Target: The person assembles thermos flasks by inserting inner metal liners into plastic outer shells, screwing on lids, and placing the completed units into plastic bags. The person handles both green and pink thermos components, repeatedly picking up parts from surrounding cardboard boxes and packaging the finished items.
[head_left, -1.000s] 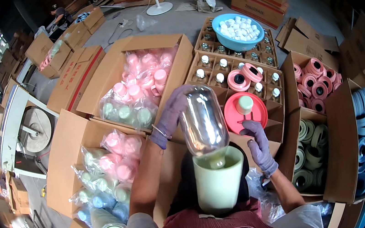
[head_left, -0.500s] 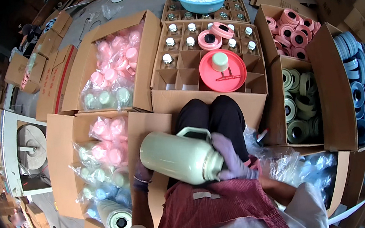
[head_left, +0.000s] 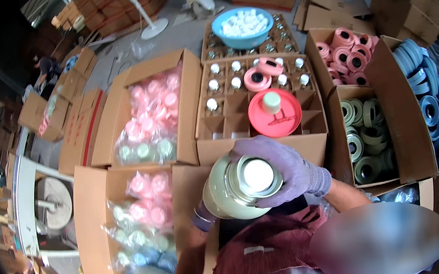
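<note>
A pale green flask body (head_left: pixel 226 194) with a silvery glass liner and a white round end facing me stands upright in my lap. My right hand (head_left: pixel 289 169), in a purple glove, is wrapped over its top rim from the right. My left hand (head_left: pixel 203 216), also gloved, grips the flask's lower left side and is mostly hidden behind it. Just beyond the flask is a divided cardboard box (head_left: pixel 228 119) of glass liners, with a red lid (head_left: pixel 275 120) carrying a pale green cap lying on it.
Open cartons surround me: pink and green bagged parts (head_left: pixel 151 118) ahead left, more bagged parts (head_left: pixel 145 224) at my left, pink rings (head_left: pixel 347 51), green rings (head_left: pixel 367 140) and blue rings (head_left: pixel 428 104) at right. A blue bowl (head_left: pixel 243 25) of white caps sits farther back.
The flask went from lying sideways across my lap to standing upright with its open end toward me. My right hand shifted onto its top rim.
</note>
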`<action>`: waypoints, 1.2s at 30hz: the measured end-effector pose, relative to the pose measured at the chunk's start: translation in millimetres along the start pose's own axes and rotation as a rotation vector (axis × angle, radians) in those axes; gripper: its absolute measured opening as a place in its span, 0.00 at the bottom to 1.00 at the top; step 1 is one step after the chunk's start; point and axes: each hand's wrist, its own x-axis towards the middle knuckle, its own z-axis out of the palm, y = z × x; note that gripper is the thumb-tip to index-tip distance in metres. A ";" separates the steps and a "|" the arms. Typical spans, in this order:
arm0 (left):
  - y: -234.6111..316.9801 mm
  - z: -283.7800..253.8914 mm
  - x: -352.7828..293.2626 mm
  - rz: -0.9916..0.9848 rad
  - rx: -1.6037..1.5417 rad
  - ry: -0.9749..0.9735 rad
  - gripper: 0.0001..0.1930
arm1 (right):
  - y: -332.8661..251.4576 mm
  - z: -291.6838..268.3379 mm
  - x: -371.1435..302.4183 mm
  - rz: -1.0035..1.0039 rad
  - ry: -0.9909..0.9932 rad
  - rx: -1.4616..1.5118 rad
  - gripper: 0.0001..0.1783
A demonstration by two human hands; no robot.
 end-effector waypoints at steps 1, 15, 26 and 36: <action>-4.1 10.2 16.4 0.014 -0.045 -0.014 0.22 | -2.7 -5.1 1.2 0.038 0.071 -0.087 0.46; -51.4 46.9 79.5 -0.027 -0.129 0.009 0.21 | 38.6 -19.0 59.6 0.187 0.391 -0.318 0.34; -52.4 50.4 67.0 -0.087 -0.075 -0.015 0.19 | 66.3 -39.4 58.7 0.120 0.083 -0.087 0.40; 145.0 10.6 104.3 0.094 0.522 -0.484 0.18 | 55.9 -2.5 -103.3 0.246 0.465 -0.028 0.59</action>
